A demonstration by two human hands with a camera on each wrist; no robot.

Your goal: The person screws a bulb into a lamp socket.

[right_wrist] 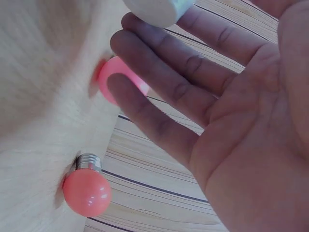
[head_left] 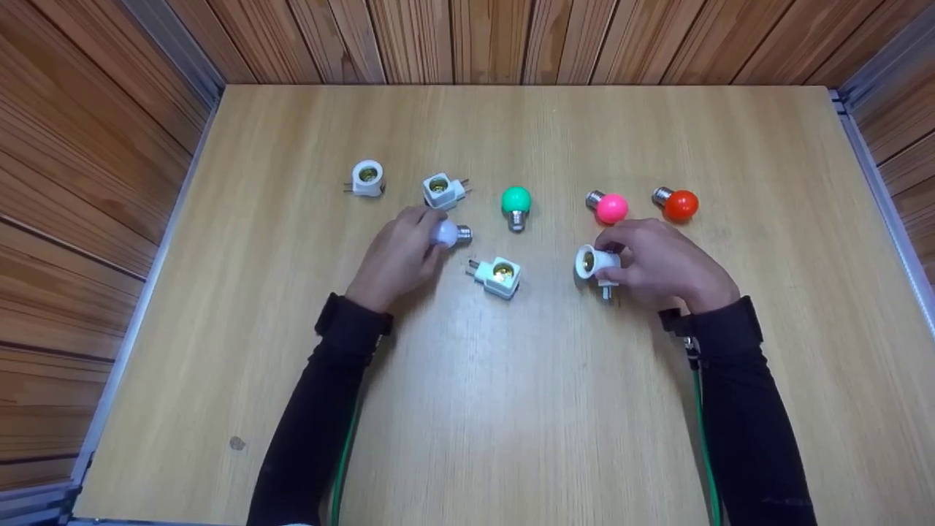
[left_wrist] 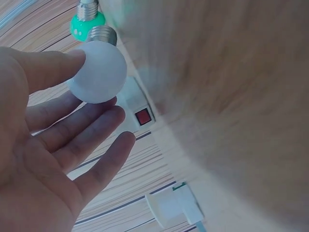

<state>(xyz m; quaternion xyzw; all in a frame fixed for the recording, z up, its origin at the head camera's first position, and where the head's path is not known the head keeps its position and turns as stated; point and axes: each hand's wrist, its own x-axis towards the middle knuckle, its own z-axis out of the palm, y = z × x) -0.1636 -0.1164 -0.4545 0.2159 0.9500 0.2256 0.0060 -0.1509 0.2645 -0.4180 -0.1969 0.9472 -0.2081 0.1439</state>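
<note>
My left hand (head_left: 400, 256) pinches a white light bulb (left_wrist: 99, 72) between thumb and fingers, its metal screw base pointing right in the head view. A white plug-in bulb socket (head_left: 599, 263) with a round flared mouth is in my right hand (head_left: 654, 259), gripped by thumb and fingertips, mouth facing left and prongs toward me. Just beyond the left fingers lies a square white socket (head_left: 443, 191); another square socket (head_left: 500, 277) lies between the hands. Past the right hand's knuckles sits a pink bulb (head_left: 612, 208).
At the back left stands a round-mouthed white socket (head_left: 367, 178). A green bulb (head_left: 516, 201) lies in the middle, base toward me, and a red bulb (head_left: 681, 205) lies at the right. Wood-plank walls border the table (head_left: 467, 424). Green cables (head_left: 347, 453) run along both sleeves.
</note>
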